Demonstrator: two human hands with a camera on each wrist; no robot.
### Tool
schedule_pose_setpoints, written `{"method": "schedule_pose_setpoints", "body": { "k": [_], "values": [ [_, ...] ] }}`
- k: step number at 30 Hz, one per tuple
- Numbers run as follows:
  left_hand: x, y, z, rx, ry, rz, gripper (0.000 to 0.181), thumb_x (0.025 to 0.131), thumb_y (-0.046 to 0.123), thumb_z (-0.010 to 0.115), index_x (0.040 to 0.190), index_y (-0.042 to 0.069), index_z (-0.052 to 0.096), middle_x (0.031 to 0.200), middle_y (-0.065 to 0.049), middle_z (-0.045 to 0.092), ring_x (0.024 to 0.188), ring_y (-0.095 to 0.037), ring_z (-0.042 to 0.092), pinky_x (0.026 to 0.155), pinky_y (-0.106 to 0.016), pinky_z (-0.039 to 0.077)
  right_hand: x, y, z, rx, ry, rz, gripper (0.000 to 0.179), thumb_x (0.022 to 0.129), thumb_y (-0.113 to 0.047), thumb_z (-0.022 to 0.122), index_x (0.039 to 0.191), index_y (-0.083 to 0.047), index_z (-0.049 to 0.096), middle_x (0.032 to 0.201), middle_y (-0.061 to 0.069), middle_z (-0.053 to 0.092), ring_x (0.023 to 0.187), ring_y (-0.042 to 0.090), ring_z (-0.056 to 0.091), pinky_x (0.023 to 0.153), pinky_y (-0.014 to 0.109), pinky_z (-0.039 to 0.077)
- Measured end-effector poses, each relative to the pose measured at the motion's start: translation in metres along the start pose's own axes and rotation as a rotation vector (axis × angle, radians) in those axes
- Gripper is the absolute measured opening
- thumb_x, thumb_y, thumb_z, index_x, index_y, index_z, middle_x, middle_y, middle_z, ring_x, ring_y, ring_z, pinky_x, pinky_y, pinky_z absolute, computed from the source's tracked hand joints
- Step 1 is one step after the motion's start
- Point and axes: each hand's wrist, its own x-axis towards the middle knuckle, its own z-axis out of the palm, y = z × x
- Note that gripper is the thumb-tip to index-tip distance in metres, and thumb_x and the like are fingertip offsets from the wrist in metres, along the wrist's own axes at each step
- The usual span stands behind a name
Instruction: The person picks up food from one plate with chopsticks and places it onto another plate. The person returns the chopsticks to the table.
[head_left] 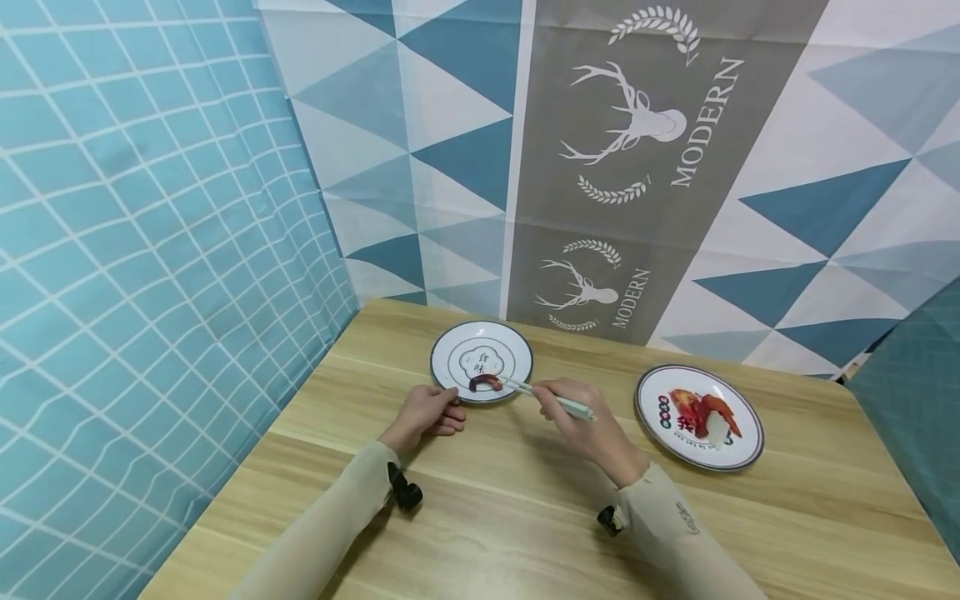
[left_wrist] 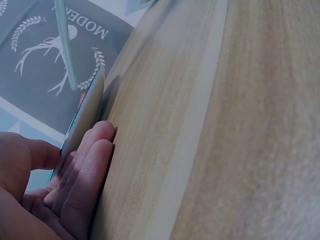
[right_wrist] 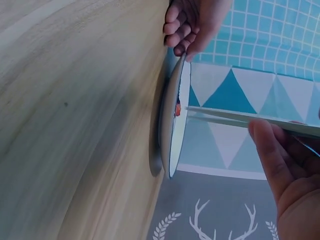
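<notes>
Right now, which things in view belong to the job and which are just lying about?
In the job:
slim pale-green chopsticks, in the right hand
round white dark-rimmed plate, gripped by the left hand
curved dark-red food piece on it

Apparently lying about:
second round white plate and its red-orange food, untouched

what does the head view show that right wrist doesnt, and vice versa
Only the head view shows the right plate with its food, and the MODERN lettering. Only the right wrist view shows the underside of the left plate. Both show the left hand gripping that plate's rim, and the right hand holding chopsticks by the reddish food piece.
</notes>
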Motion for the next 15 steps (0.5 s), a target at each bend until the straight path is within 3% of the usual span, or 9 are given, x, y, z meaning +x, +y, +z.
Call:
{"method": "schedule_pose_setpoints", "body": {
  "k": [8,15],
  "values": [
    [-0.001,0.001,0.000,0.008,-0.003,0.010,0.035,0.106,0.025,0.055,0.106,-0.006,0.069,0.082,-0.011,0.075,0.065,-0.015,0.074,0.062,-0.028,0.065,-0.007,-0.006,-0.015,-0.066,0.040,-0.025,0.011,0.095,0.000,0.069,0.092,-0.005,0.077,0.075,0.001,0.072,0.065,0.006,0.065,0.056,0.014,0.052],
    [0.000,0.000,-0.001,0.005,-0.002,0.016,0.035,0.106,0.026,0.055,0.107,-0.006,0.069,0.083,-0.012,0.076,0.065,-0.015,0.074,0.062,-0.027,0.065,-0.015,-0.009,-0.026,-0.077,0.047,-0.062,0.018,0.094,0.003,0.068,0.084,-0.012,0.074,0.066,-0.004,0.060,0.059,-0.001,0.049,0.050,0.012,0.040]
  ]
}}
